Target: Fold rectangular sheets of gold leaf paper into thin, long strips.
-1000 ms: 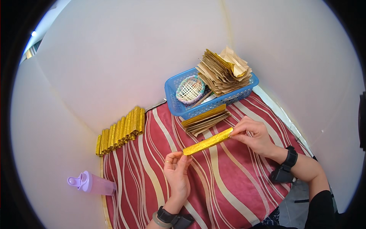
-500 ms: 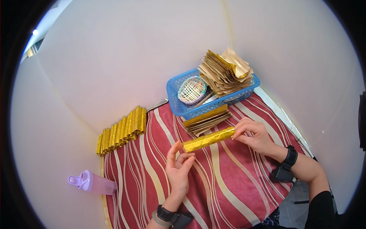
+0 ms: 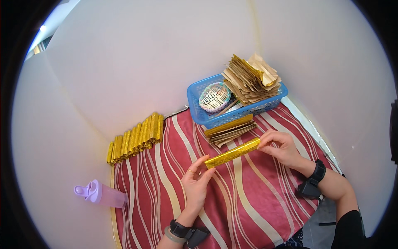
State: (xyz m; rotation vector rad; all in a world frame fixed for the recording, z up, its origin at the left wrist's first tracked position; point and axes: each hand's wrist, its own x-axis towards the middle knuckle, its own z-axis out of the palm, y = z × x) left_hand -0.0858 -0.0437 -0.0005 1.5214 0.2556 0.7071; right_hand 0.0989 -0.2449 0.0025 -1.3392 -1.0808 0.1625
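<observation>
Between my two hands a rolled tube of gold foil paper (image 3: 233,153) is held up over the striped cloth. My left hand (image 3: 195,181) pinches its left end between thumb and fingers. The right end is gripped by the thumb and fingertips of my right hand (image 3: 282,148). Just beyond the tube a small stack of folded gold and brown paper sheets (image 3: 230,130) lies on the cloth in front of the basket. Off to the left, a stacked row of similar gold paper rolls (image 3: 137,139) rests against the wall.
A blue plastic basket (image 3: 257,108) at the back holds a thick stack of paper sheets (image 3: 248,79) and a small woven basket (image 3: 214,97). A purple bottle (image 3: 101,194) lies at the left edge. Red striped cloth (image 3: 265,199) covers the table. White walls (image 3: 145,54) enclose it.
My left hand's fingers have closed onto the tube's left end, where they were more spread before. The whole scene has shifted slightly to the right in the view.
</observation>
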